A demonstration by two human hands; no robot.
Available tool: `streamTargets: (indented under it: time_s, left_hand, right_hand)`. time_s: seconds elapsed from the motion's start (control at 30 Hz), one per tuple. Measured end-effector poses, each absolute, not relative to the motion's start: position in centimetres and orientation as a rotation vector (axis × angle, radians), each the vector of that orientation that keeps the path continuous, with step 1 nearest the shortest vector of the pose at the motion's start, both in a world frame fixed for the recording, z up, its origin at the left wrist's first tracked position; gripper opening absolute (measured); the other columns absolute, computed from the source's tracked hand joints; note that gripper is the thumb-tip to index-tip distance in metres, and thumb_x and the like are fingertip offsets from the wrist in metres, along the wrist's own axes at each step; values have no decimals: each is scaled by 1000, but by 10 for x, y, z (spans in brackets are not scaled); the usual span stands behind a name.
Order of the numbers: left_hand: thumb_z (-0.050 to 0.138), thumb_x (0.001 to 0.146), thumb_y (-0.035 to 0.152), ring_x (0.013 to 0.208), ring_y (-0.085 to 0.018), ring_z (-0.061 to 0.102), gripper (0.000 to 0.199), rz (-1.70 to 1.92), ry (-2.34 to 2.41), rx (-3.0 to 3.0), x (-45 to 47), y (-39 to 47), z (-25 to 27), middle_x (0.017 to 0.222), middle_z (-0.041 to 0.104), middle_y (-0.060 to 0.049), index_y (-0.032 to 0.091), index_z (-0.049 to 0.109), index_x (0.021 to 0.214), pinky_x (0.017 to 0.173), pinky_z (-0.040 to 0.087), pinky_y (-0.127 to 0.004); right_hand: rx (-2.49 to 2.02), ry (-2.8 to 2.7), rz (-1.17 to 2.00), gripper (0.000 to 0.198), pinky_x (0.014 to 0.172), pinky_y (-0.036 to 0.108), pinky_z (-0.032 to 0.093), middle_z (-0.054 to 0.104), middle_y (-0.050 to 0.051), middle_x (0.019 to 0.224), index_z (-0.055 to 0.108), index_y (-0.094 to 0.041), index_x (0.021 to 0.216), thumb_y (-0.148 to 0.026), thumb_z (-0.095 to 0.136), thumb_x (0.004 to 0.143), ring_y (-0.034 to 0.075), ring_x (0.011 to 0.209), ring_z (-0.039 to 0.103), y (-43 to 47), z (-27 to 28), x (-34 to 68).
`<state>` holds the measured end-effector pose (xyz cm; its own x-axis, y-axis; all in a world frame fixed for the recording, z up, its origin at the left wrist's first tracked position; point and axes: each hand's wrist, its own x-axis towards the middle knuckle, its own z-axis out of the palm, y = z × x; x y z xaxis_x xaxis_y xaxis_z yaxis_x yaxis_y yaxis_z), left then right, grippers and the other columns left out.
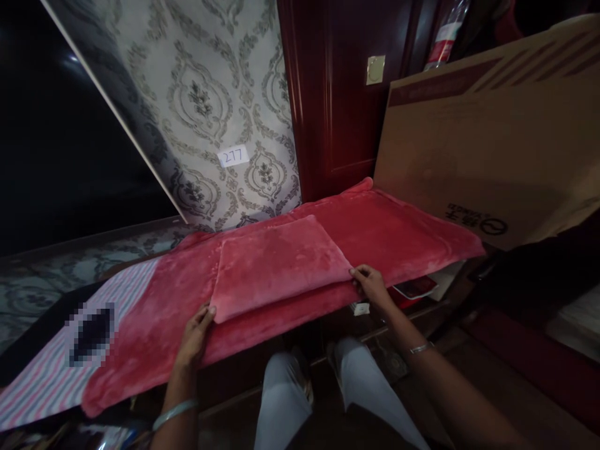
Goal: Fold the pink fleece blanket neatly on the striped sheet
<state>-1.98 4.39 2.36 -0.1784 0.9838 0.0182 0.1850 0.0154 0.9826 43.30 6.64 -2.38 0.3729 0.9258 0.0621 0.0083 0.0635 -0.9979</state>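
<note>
A folded pink plush cloth [281,262] lies on a larger red plush blanket [379,231] that is spread over a long surface. My left hand [197,331] pinches the folded cloth's near left corner between thumb and fingers. At its near right corner, my right hand [370,284] grips the edge in the same way. The cloth's near edge looks slightly raised between the two hands. What lies inside or under the folds is hidden.
A striped cloth [135,278] with a blurred dark patch lies at the left. Behind stand patterned wallpaper with a paper label [233,156] reading 277, and a dark red door [342,112]. A large cardboard box [487,137] and a plastic bottle [443,44] are at the right.
</note>
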Motion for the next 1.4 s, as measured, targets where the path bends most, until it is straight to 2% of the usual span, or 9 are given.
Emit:
streamTargets:
  time_s: [0.23,0.4,0.5,0.6,0.73,0.83,0.93,1.13,1.4]
  left_hand:
    - [83,47,67,111,-30,63,64,1312,1478,1210,-17,44,25,98,75,-10,16,76,84,104,45,-42]
    - [83,50,64,117,-31,61,62,1357,1322,1121,-22,47,22,112,74,-12,18,76,91,113,39,-44]
    - [83,52,61,122,-31,59,58,1274,1424,1164,-28,52,19,115,73,-12,18,76,89,114,39,-45]
    - [81,52,65,124,-32,58,57,1246,1555,1239,-32,56,16,110,74,-10,20,75,87,115,37,-44]
    - [74,56,75,119,-31,61,67,1284,1531,1249,-30,54,16,110,74,-10,21,74,96,114,39,-43]
    - [73,54,78,115,-33,62,70,1213,1590,1257,-28,52,18,108,74,-10,21,73,95,113,40,-46]
    - [75,47,78,112,-33,63,73,1212,1633,1216,-30,54,16,104,74,-7,21,71,92,111,41,-48]
    - [77,53,71,111,-30,65,68,1243,1598,1215,-37,61,7,107,74,-5,22,71,99,103,49,-42]
    - [73,57,71,122,-34,59,61,1291,1632,1200,-45,72,-2,116,73,-7,24,74,97,113,40,-48]
  right_hand:
    - [-1291,-1017,865,48,42,24,33,52,-4,50,56,-23,68,-68,70,61,12,43,43,64,-28,433]
    - [-1270,-1119,545,43,64,31,46,62,4,76,64,-21,72,-63,69,64,19,69,55,68,-30,430]
    - [-1283,-1120,502,43,69,33,46,62,4,75,62,-22,68,-65,65,66,20,71,55,74,-30,429]
    - [-1291,-1055,557,43,66,32,44,57,2,65,56,-23,61,-64,65,66,18,65,53,79,-31,428]
    - [-1286,-980,640,41,57,30,41,52,-1,55,51,-24,60,-63,64,68,17,57,48,78,-32,426]
    - [-1235,-988,685,37,55,29,42,57,0,62,56,-24,70,-59,66,67,16,56,50,77,-32,426]
    - [-1172,-1017,696,36,61,29,46,63,0,74,60,-23,82,-52,70,63,16,64,54,79,-32,428]
    - [-1206,-1089,667,26,69,31,46,63,0,73,60,-22,74,-44,67,61,18,71,55,85,-29,427]
    - [-1186,-1088,672,23,61,28,45,58,-3,63,54,-24,66,-41,68,61,16,62,53,87,-20,426]
